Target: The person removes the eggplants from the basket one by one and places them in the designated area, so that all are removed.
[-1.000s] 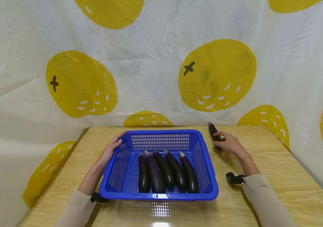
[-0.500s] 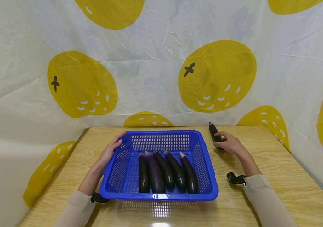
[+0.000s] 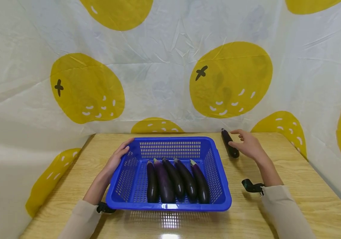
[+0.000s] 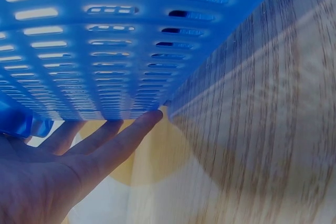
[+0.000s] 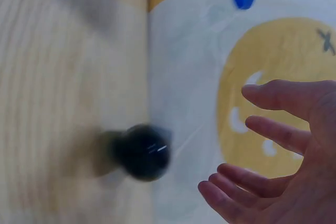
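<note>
A blue plastic basket (image 3: 169, 206) with slotted walls holds several dark purple eggplants (image 3: 164, 182) lying side by side. My left hand (image 3: 116, 159) holds its left rim near the far corner, thumb over the rim. In the left wrist view, the long fingers (image 4: 123, 142) run along the outside of the slotted wall. One more eggplant (image 3: 229, 144) lies on the table to the right of the basket. Just right of it is my right hand (image 3: 247, 144), fingers spread and nothing in them. The right wrist view shows that eggplant's rounded end (image 5: 144, 152) apart from the fingers.
The wooden table (image 3: 281, 172) ends at the back against a white curtain (image 3: 158, 86) printed with large yellow fruit. Dark straps with small devices (image 3: 252, 186) sit on both wrists.
The right hand has let go of the loose eggplant and drawn back slightly to the right, fingers opening. The eggplant stays on the table. The left hand and basket keep their place.
</note>
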Tool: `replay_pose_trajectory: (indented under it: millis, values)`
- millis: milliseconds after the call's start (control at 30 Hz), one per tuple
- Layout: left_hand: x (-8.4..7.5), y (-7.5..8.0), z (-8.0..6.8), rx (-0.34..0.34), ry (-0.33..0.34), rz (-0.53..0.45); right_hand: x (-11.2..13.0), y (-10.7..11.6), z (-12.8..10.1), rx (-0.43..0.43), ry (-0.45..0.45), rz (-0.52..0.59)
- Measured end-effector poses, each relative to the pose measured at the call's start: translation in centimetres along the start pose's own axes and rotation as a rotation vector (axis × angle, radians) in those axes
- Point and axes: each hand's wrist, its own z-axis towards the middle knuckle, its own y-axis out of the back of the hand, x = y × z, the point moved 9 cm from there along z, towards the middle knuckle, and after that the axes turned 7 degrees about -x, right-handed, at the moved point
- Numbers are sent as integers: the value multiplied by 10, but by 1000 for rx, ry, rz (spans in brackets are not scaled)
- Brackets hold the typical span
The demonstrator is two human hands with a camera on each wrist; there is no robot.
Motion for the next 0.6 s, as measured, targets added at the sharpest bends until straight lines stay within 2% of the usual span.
replay_pose_trajectory:
  millis: [333, 600]
  values:
    - [0, 1, 0, -14, -17, -6, 68, 16, 5, -20, 144, -14]
    - [0, -1, -1, 6, -5, -1, 134, 23, 14, 9, 294, -99]
